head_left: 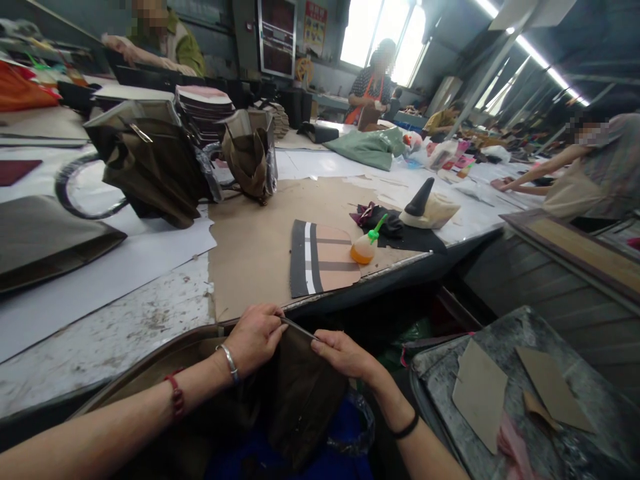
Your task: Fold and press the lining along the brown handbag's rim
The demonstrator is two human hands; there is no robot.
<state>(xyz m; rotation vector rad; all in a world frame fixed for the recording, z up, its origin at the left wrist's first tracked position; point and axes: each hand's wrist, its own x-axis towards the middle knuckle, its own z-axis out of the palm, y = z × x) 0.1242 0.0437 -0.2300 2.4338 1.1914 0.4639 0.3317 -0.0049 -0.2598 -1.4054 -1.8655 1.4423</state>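
Note:
A dark brown bag (305,380) hangs off the table's front edge, over my lap. My left hand (257,340) is closed on its upper edge, thumb and fingers pinched together. A short way to the right, my right hand (343,353) pinches the same edge, so a strip of rim stretches between the two. The bag's lower part falls below in folds, and a plastic-wrapped handle (357,423) shows near its bottom right. Just past the edge lies a striped tan and black panel (327,260), with a squeeze bottle (364,249) of orange liquid at its right side.
Two brown bags (150,160) (250,157) stand at the back left of the table. A wooden block with a black cone-shaped piece (420,200) sits right of the bottle. Grey board pieces (480,393) rest on a stool at lower right. Co-workers (373,87) are beyond.

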